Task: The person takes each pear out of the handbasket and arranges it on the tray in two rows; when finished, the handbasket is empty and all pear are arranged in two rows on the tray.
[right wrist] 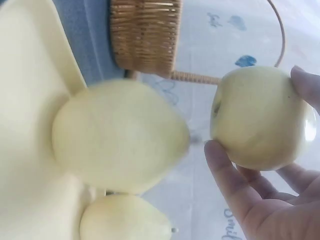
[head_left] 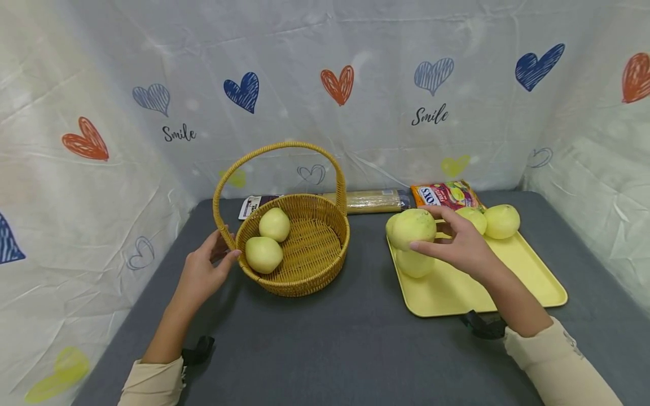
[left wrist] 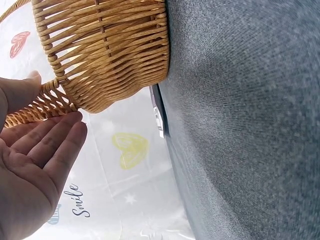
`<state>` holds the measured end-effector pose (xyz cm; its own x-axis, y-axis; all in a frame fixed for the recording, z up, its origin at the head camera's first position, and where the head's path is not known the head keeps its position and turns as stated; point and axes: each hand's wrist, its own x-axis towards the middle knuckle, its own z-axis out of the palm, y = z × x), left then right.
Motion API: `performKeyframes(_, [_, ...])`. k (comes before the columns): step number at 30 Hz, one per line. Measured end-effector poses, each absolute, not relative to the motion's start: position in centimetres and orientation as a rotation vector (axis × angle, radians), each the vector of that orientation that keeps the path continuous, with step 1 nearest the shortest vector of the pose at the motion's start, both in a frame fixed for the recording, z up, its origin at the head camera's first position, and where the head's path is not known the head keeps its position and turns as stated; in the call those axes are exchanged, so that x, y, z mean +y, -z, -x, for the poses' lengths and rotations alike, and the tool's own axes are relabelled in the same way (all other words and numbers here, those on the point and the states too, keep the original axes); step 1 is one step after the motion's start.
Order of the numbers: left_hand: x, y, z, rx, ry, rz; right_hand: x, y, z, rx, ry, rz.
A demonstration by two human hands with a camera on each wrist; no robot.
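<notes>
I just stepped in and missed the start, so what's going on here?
A person is handling pears with both hands busy. The right hand holds a pear up over the yellow tray, where other pears lie. The left hand grips the lower end of the handle of the wicker basket, thumb and fingers on opposite sides. Two pears sit inside the basket, and the held one is not in it yet.

Pale yellow-green pear (head_left: 414,228) pinched in right hand (head_left: 463,248) above yellow tray (head_left: 528,276), round golden wicker basket (head_left: 299,288) upright, handle (head_left: 286,144) held by left hand (head_left: 203,272), two pears (head_left: 263,255) inside
</notes>
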<state>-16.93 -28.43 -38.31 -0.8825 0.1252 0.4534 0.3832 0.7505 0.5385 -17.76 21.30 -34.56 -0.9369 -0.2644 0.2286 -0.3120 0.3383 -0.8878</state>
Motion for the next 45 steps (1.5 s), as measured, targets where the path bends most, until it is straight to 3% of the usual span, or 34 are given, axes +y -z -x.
performKeyframes(22, [-28.3, 38.3, 16.7, -2.559, 0.901, 0.386, 27.1, 34.8, 18.2, -2.758, -1.482, -0.380])
performKeyframes(45, [-28.3, 38.0, 16.8, -2.564, 0.917, 0.387, 29.5, 37.9, 19.8, -3.015, -1.169, -0.636])
